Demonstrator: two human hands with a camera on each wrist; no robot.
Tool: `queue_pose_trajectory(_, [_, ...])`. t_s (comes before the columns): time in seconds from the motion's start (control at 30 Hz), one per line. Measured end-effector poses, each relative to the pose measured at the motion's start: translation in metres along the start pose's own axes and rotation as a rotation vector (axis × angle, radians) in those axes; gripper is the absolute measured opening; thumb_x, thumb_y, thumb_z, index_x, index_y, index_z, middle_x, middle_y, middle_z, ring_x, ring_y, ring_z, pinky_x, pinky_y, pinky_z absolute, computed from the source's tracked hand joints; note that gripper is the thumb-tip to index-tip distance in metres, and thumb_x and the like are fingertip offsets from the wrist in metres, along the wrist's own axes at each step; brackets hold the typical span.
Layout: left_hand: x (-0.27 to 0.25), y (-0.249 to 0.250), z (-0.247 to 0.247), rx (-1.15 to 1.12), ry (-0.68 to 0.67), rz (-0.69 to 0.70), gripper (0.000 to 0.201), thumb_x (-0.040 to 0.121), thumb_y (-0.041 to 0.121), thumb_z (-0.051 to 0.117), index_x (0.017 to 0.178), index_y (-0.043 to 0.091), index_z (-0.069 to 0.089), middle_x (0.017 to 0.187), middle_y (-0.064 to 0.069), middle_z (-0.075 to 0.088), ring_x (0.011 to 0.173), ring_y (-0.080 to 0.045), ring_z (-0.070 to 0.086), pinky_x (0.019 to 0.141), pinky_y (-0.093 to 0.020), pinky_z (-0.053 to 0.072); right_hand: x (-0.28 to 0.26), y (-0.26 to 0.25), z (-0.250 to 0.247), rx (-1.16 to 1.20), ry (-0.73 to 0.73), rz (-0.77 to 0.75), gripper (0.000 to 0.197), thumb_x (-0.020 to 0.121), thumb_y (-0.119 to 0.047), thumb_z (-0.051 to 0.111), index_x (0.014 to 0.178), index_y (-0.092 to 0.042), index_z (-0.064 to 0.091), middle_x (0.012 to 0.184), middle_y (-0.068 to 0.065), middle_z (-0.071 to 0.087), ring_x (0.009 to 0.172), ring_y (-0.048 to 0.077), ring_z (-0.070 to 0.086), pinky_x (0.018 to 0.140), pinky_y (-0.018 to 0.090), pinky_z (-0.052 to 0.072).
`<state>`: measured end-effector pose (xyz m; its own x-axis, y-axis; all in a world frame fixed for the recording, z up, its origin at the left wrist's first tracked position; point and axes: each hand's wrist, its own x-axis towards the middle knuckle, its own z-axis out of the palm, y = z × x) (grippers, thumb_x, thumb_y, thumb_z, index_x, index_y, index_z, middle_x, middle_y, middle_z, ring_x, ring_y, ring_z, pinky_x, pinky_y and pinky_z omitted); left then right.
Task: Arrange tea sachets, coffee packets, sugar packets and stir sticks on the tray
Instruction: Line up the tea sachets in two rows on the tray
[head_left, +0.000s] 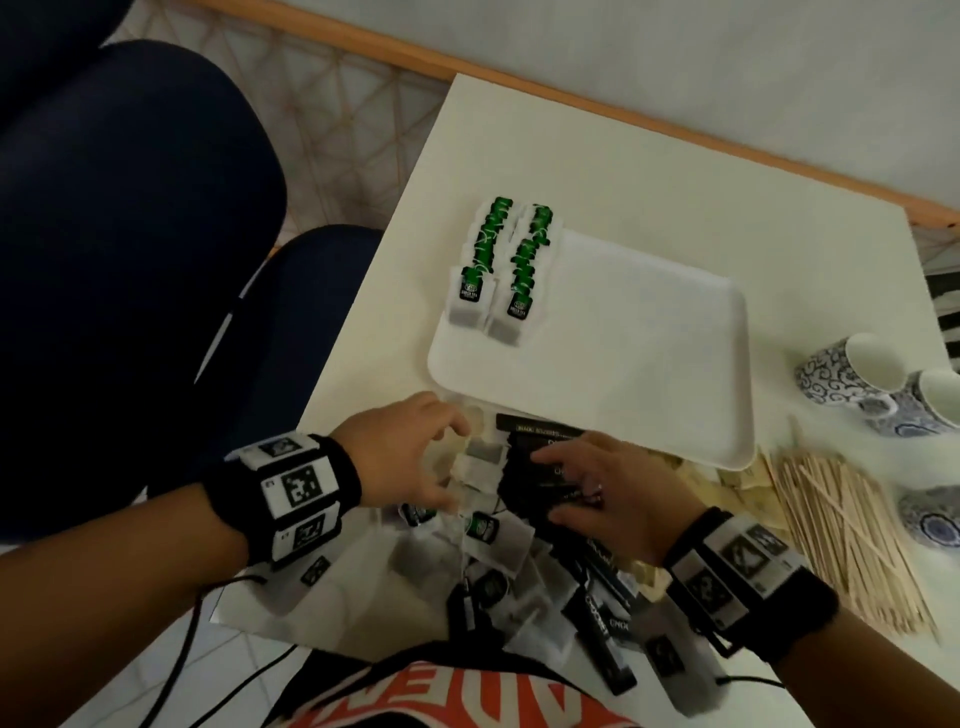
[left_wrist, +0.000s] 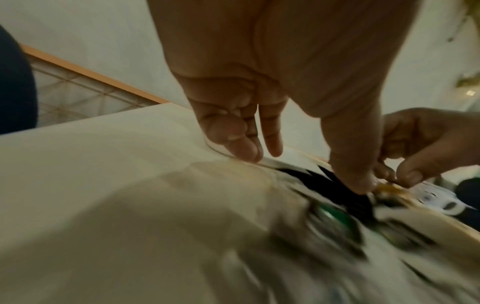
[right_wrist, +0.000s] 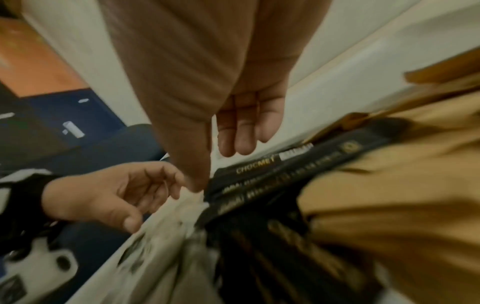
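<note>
Nearest the person, both hands work a loose heap: left hand fingers bent over tea sachets, right hand spread on black coffee packets; neither grip is clear. Stir sticks lie unsorted beside. Farther off, tray holds only two sachet rows.

Cream table, dark blue chairs, white wall, possibly tiled floor

Office break area, cream table, dark blue upholstered chairs, patterned cups, tiled floor
</note>
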<state>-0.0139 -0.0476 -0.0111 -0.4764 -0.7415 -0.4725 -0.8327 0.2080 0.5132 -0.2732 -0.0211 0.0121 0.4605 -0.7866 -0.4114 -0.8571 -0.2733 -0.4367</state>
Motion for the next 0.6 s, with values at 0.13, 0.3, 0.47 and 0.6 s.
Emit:
queue_pose_trajectory(0.13, [-0.022,0.015,0.027,0.198,-0.04,0.148,0.104,0.053,0.066,0.078,0.137,0.037,0.024,0.125,0.016,0.029,0.099,-0.004,0.042,0.073,-0.021,0.041,-0.025,-0.003,0.016,-0.199,-0.133,-0.136,0.073,0.078,-0.056,0.063,0.141,-0.04,0.029,0.127,-0.013,0.042,0.109,0.009,0.049,0.085,0.025,0.048])
queue_pose_trajectory(0.3, [-0.033,0.016,0.054,0.392,-0.002,0.187,0.111,0.059,0.066,0.072,0.144,0.031,0.01,0.134,0.006,0.02,0.109,-0.016,0.04,0.085,-0.031,0.044,-0.043,-0.006,0.047,-0.346,-0.206,-0.281,0.099,0.058,-0.059,0.076,0.141,-0.028,0.03,0.126,-0.005,0.043,0.091,0.01,0.054,0.066,0.02,0.047])
queue_pose_trajectory(0.47, [-0.034,0.008,0.058,0.323,0.074,0.084,0.093,0.069,0.059,0.069,0.141,0.033,0.018,0.134,0.005,0.017,0.108,-0.018,0.042,0.08,-0.031,0.048,-0.035,-0.018,0.066,-0.393,-0.19,-0.266,0.084,0.068,-0.042,0.073,0.141,-0.03,0.033,0.133,0.003,0.043,0.087,0.019,0.06,0.06,0.029,0.052])
queue_pose_trajectory(0.6, [-0.035,-0.003,0.055,0.177,0.106,0.001,0.072,0.076,0.051,0.068,0.136,0.034,0.031,0.13,0.007,0.026,0.112,-0.015,0.041,0.08,-0.034,0.051,-0.013,-0.036,0.066,-0.371,-0.176,-0.227,0.056,0.082,-0.029,0.062,0.134,-0.025,0.044,0.128,0.007,0.044,0.085,0.026,0.061,0.057,0.034,0.05])
